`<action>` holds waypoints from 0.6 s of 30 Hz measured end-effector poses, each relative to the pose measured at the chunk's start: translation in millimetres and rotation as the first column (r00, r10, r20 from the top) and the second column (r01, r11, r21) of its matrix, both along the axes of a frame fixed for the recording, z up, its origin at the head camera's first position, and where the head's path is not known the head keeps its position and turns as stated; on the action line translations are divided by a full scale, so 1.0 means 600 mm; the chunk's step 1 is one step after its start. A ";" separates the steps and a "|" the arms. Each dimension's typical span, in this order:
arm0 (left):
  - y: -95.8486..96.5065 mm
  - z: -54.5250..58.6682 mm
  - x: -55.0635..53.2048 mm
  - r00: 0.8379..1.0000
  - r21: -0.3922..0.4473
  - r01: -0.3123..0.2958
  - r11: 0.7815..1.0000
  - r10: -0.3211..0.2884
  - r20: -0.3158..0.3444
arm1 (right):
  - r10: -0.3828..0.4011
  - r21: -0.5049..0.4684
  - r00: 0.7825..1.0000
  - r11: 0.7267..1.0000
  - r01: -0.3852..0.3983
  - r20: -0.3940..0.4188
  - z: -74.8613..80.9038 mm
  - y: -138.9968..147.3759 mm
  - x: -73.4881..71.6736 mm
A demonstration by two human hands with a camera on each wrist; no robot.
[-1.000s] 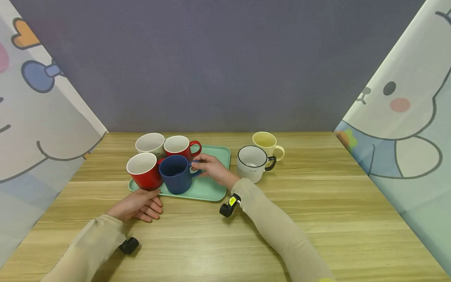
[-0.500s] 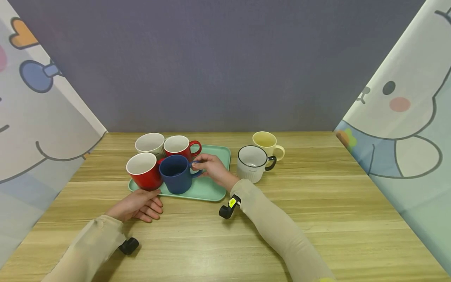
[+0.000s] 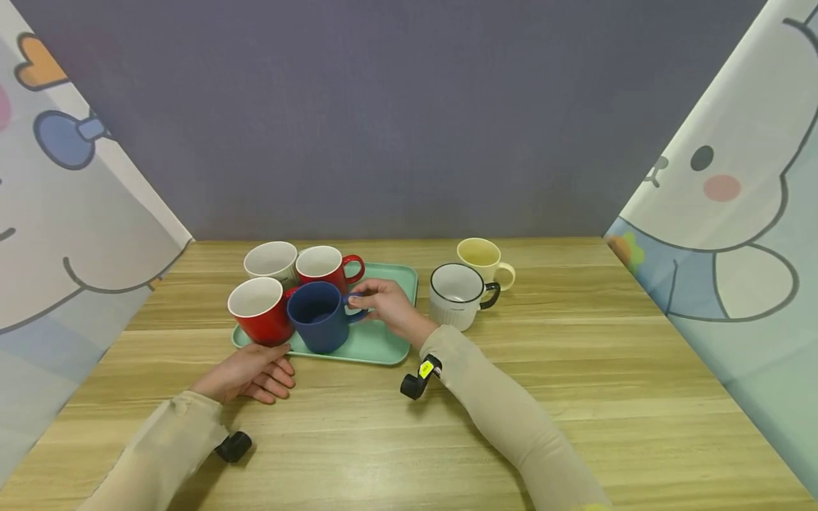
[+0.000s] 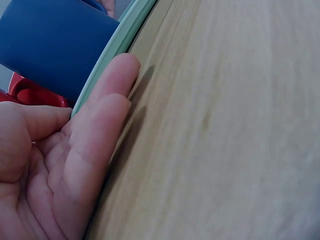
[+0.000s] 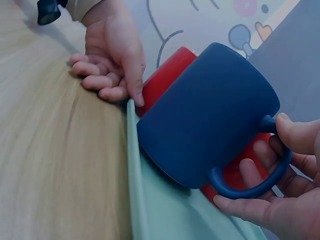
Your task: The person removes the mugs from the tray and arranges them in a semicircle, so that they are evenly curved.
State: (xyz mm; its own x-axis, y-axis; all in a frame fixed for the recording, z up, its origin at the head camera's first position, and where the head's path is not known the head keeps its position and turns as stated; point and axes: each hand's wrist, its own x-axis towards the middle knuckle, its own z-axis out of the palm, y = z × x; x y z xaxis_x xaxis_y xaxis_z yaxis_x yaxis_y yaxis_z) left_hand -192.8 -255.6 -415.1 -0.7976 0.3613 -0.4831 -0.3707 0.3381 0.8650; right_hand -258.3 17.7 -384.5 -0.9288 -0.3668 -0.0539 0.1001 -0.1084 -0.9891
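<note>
My right hand (image 3: 390,306) holds a plain blue mug (image 3: 318,323) by its handle, thumb on top and fingers at the loop in the right wrist view. The mug is upright over the front of a mint-green tray (image 3: 383,348); a shadow edges its base. At the tray's front rim is my left hand (image 3: 246,372), its thumb tip touching the rim and its other fingers loosely extended outside it. Left of the blue mug stands a red mug (image 3: 265,326). Behind are another red mug (image 3: 322,273) and a white mug (image 3: 271,261), partly hidden.
Right of the tray, a ribbed white mug (image 3: 454,309) with a black rim and handle stands on the wooden table (image 3: 575,376). A pale yellow mug (image 3: 481,257) is just behind it. A grey wall (image 3: 396,128) rises along the table's back edge.
</note>
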 end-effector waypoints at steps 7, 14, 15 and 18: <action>0.000 -0.001 0.000 1.000 0.005 0.004 1.000 -0.004 -0.003 | -0.013 -0.037 1.000 0.999 0.012 -0.017 0.015 0.008 0.001; -0.002 -0.002 -0.001 1.000 0.010 0.013 1.000 -0.013 -0.004 | -0.022 -0.043 0.999 0.999 0.020 -0.025 0.030 0.016 0.001; -0.002 -0.002 -0.001 1.000 0.010 0.014 1.000 -0.014 -0.004 | -0.023 -0.038 0.999 0.999 0.022 -0.030 0.033 0.017 0.002; -0.002 -0.003 -0.001 1.000 0.009 0.012 1.000 -0.012 -0.003 | -0.028 -0.041 0.999 0.999 0.026 -0.034 0.039 0.021 0.000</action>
